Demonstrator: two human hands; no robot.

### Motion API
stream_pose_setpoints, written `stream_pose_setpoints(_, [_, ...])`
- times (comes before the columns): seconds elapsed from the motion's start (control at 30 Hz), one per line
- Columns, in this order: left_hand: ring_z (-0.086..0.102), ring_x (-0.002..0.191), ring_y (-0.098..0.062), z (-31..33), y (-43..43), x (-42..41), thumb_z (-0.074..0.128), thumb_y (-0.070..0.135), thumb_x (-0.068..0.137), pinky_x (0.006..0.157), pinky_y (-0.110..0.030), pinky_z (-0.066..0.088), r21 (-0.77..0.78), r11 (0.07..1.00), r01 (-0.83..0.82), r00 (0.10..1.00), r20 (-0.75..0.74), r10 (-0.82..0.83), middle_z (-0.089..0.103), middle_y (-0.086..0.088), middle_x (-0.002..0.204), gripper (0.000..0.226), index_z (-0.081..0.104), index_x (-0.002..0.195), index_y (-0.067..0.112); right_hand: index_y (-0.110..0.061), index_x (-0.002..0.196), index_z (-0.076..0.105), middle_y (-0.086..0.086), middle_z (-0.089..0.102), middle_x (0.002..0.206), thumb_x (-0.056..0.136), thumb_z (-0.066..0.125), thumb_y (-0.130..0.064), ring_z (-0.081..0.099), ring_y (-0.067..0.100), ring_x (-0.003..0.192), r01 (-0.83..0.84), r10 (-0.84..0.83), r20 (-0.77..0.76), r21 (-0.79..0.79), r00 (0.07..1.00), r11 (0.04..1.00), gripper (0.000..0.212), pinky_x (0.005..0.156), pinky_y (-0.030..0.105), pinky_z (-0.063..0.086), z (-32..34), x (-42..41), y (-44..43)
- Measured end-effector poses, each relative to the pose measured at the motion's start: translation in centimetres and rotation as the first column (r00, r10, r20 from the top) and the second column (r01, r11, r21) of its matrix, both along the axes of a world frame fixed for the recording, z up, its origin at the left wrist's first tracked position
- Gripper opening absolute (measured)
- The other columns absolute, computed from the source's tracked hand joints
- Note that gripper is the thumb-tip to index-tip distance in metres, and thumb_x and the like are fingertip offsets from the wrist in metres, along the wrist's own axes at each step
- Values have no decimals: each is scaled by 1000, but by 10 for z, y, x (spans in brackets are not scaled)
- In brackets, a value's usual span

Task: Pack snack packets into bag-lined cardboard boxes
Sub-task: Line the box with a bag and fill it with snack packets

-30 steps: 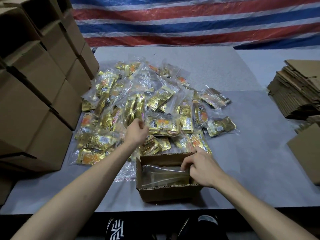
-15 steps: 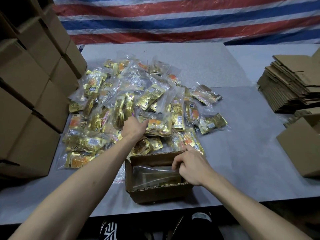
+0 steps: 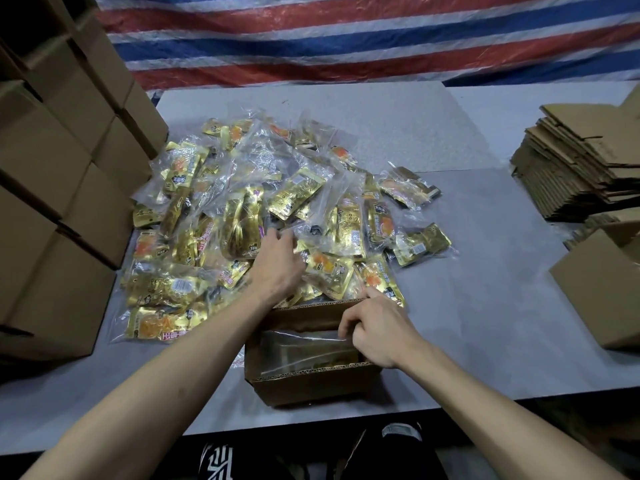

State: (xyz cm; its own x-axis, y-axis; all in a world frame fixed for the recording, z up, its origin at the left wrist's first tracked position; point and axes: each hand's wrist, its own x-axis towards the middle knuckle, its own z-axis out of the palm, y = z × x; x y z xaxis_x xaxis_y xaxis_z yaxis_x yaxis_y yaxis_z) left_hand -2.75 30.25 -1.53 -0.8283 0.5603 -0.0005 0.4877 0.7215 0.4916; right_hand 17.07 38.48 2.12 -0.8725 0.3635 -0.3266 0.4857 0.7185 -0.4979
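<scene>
Left hand has reached farther into packets, twelve o'clock of box, grasp unclear; right hand still pinches bag open; pick likely imminent.

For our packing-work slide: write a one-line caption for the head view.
Left hand reaches into the snack packet pile; right hand pinches the clear bag lining the cardboard box.

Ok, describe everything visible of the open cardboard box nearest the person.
The small brown corrugated cardboard box sits upright at the grey table's near edge, open-topped, just before the snack packets. A clear plastic bag lines it; something gold shows dimly inside. The right hand pinches the bag at the box's right side, fingers curled.
</scene>
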Motion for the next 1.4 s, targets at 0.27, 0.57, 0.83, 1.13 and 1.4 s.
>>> stream_pose_setpoints(0.27, [58,107,-25,12,24,-20,48,-10,89,92,-37,50,-61,998,-21,983,180,32,55,-17,134,61,34,147,3,-31,84,77,0,46,115,78,46,-9,35,24,140,3,-3,12,-21,1000,1000,39,102,34,45,4,3,-2])
stream_pose_setpoints(0.57, [66,70,-17,52,8,-32,72,2,86,66,-29,58,-239,961,136,974,210,-86,72,-8,90,4,71,89,3,-32,88,78,-4,48,111,77,46,-6,50,20,113,14,-14,6,-3,1000,1000,43,83,25,38,2,1,-2])
stream_pose_setpoints(0.83, [64,75,-6,110,-7,-35,78,9,83,77,-22,49,21,956,292,905,316,-284,69,6,79,10,73,77,16,-33,84,78,-8,47,97,76,47,-6,51,16,101,5,-5,-38,7,999,1000,42,88,29,46,2,1,-2])
stream_pose_setpoints(1.13, [64,106,-15,147,-19,-5,54,23,103,89,-37,53,-133,773,621,776,-39,-630,70,3,114,6,59,104,19,-34,84,78,-14,37,89,80,50,-8,41,7,89,-8,11,-92,38,996,999,39,80,22,36,-4,2,-2])
stream_pose_setpoints(1.4, [63,74,-15,176,-41,1,55,7,100,68,-36,58,84,809,582,768,-384,-513,65,11,85,18,61,116,12,-24,71,79,-17,62,79,80,55,5,55,-5,88,107,-189,-395,-220,899,970,39,81,18,41,-14,8,-4])
